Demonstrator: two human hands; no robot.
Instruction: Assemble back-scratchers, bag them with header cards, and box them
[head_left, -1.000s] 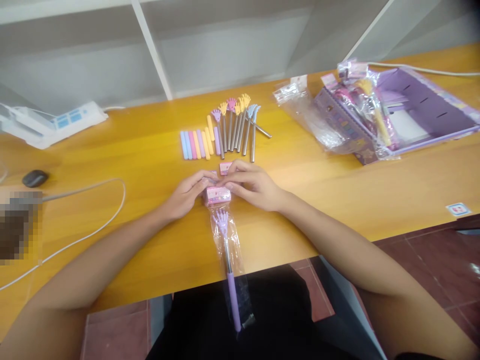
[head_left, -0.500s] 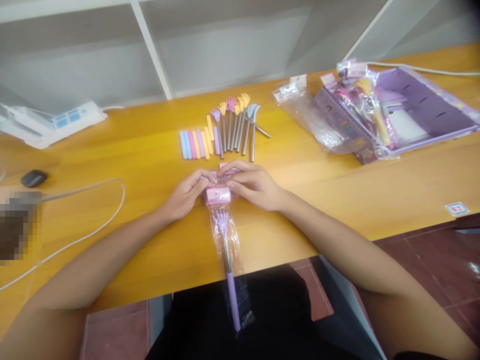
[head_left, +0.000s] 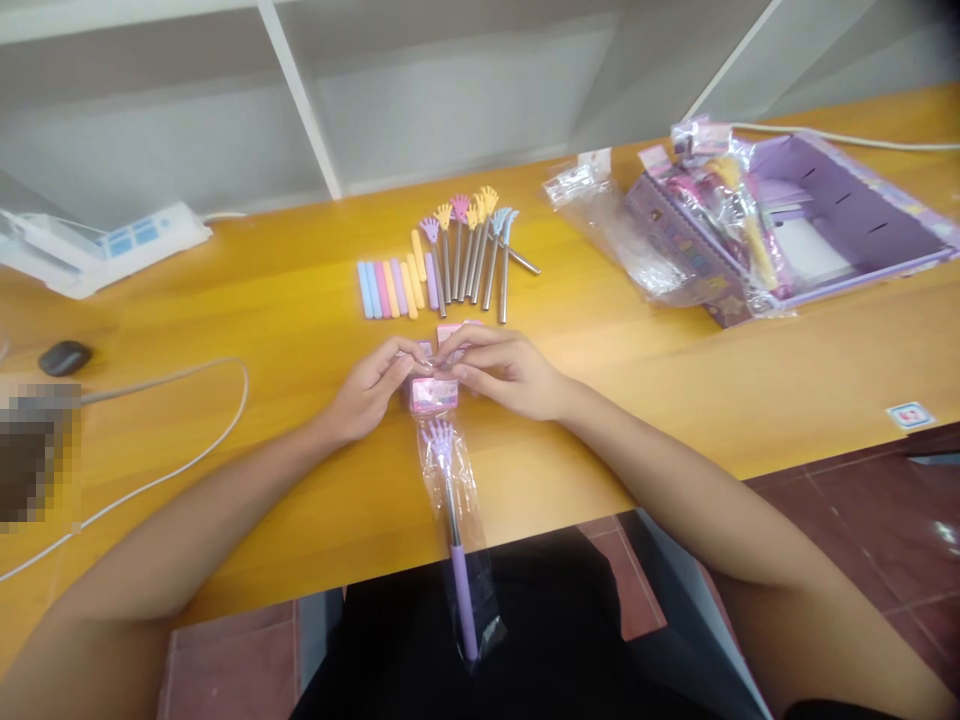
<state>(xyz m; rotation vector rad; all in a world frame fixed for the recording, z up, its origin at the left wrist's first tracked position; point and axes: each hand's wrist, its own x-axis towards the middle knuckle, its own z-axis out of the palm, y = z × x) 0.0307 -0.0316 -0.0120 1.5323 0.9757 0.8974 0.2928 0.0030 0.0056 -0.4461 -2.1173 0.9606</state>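
A purple back scratcher with a hand-shaped head lies inside a clear plastic bag, which hangs past the table's front edge over my lap. My left hand pinches the bag's top end from the left. From the other side, my right hand grips the same end, thumb and fingertips close to the left ones. Just below the fingertips shows the bag's pink header label. Another bit of pink card peeks out behind my right fingers. My fingers partly hide the bag's top.
Behind my hands lie a row of coloured handle sleeves and several metal rods with hand-shaped heads. Empty plastic bags lie beside a purple box holding bagged scratchers. A power strip and black mouse sit left.
My hands keep their grip at the bag's top, with only slight finger movement. The pink header label appears a little flatter and lower. The whole view has shifted slightly.
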